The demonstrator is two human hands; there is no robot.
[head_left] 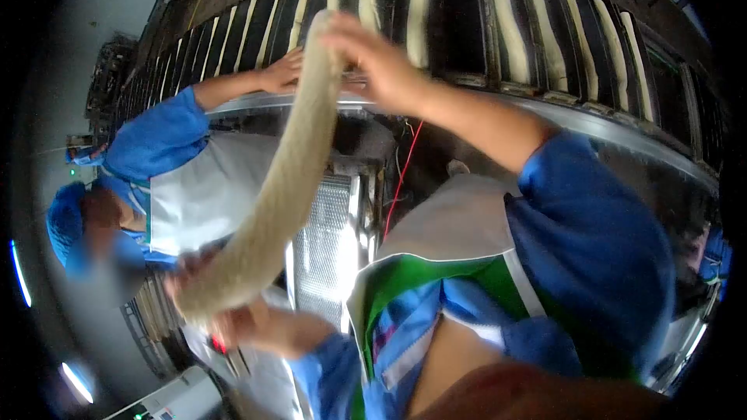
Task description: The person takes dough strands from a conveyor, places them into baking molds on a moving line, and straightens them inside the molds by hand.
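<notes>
A long, pale roll of dough (276,187) hangs in the air in front of me, slightly curved and slanting across the view. My left hand (237,323) is closed around its lower end, with the fingers blurred. At the upper end, my right hand (377,62) grips the dough, fingers over its tip. Just beyond that end run long, dark baking pans (459,15), most with a similar dough strip (510,27) lying lengthwise inside. The pan nearest my right hand's far side shows a dark bare bottom.
A co-worker in a blue cap and white apron (210,179) stands at the left, one hand (280,74) by the pans. A metal rail (576,117) edges the pan row. Below are a mesh conveyor surface (320,225) and a red cord (405,179). A white machine (179,397) stands lower left.
</notes>
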